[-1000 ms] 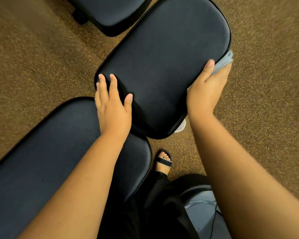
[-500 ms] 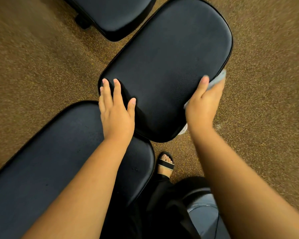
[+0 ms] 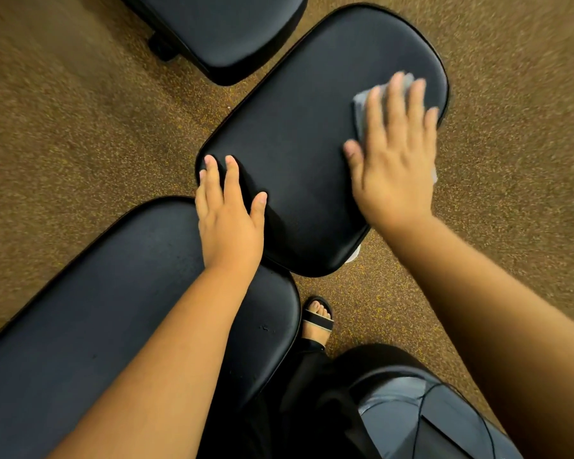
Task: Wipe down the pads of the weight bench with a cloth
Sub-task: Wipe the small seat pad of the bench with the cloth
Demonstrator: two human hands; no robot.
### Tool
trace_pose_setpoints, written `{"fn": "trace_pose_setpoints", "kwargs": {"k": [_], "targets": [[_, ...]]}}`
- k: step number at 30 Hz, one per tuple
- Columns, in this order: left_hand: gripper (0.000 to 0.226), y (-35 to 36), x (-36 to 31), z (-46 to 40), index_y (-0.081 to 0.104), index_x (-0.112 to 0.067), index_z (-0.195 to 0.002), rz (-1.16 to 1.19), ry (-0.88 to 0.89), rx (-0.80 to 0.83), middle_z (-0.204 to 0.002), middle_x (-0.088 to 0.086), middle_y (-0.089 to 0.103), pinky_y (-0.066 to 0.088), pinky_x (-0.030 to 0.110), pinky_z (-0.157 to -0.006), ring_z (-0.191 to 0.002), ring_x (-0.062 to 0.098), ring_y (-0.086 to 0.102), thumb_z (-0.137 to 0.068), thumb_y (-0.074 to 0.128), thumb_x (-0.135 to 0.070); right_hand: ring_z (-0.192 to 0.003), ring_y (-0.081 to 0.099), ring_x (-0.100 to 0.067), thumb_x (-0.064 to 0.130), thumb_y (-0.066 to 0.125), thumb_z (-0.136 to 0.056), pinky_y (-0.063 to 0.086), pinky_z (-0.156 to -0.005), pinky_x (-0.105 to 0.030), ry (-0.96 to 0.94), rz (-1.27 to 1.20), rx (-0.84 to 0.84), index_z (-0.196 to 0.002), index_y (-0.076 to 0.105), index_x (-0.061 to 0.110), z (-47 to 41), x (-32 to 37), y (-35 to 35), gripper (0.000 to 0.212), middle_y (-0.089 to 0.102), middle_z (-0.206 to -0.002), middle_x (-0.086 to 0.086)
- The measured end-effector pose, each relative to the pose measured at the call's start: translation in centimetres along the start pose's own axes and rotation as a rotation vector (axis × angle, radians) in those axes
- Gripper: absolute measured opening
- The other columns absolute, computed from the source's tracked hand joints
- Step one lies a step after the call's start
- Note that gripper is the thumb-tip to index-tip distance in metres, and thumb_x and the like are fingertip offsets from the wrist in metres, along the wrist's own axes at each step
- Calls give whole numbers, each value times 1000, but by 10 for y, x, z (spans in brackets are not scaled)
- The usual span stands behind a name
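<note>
A black padded bench pad [image 3: 299, 127] fills the middle of the head view, set at a slant. My right hand [image 3: 395, 154] lies flat on its right side with fingers spread and straight, pressing a grey cloth [image 3: 362, 104] against the pad; most of the cloth is hidden under the palm. My left hand [image 3: 229, 213] rests flat on the pad's near left corner, fingers straight. A longer black pad [image 3: 113, 309] runs off to the lower left beneath my left forearm.
A third black pad [image 3: 232, 31] sits at the top, with a dark wheel or foot [image 3: 161, 48] beside it. Brown speckled carpet [image 3: 80, 127] surrounds the pads. My sandalled foot [image 3: 317, 318] stands below the middle pad, dark clothing beneath it.
My right hand left the pad's right edge, where it wrapped the cloth around the side, and now lies flat on top with the cloth. The left hand stayed put.
</note>
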State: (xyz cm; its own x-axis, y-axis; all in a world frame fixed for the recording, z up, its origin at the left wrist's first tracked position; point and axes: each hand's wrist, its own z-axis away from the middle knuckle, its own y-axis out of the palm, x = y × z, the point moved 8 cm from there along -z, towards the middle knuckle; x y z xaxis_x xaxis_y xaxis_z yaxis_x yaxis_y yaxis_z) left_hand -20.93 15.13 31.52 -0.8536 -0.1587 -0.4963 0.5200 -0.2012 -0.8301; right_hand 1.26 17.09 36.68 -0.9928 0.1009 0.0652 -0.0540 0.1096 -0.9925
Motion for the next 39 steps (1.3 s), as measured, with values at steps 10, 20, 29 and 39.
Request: {"fn": "trace_pose_setpoints", "kwargs": {"k": [10,20,29,39], "targets": [[44,-28,25,-1,46,-18,-144,347,-30,-113,-154,0,35,41,35,-109,-138,14,38,-100,52,-23,-146,19,-35,30,37,-101,16,-115,-51,-654,108,174,-150,31,15,54,39,22,52,26,-158,-10],[39,-39,39,0,50,-16,-139,427,-173,-155,-130,-9,47,36,-2,-79,-116,3,53,-100,51,-17,-147,10,-42,30,31,-100,8,-118,-53,-54,33,23,-152,24,13,-23,31,4,55,16,-160,-15],[37,-41,58,-2,51,-15,-137,389,-252,-116,-136,0,54,32,-8,-74,-107,-1,53,-101,46,-17,-149,4,-30,18,38,-94,6,-121,-47,-700,56,289,-154,17,16,111,120,51,64,10,-162,-6],[34,-32,70,9,54,-18,-135,402,-311,18,-127,-2,62,38,6,-84,-105,3,57,-102,46,-22,-148,6,-36,31,24,-105,4,-120,-50,-137,38,96,-154,20,16,-41,65,16,51,13,-162,-9]]}}
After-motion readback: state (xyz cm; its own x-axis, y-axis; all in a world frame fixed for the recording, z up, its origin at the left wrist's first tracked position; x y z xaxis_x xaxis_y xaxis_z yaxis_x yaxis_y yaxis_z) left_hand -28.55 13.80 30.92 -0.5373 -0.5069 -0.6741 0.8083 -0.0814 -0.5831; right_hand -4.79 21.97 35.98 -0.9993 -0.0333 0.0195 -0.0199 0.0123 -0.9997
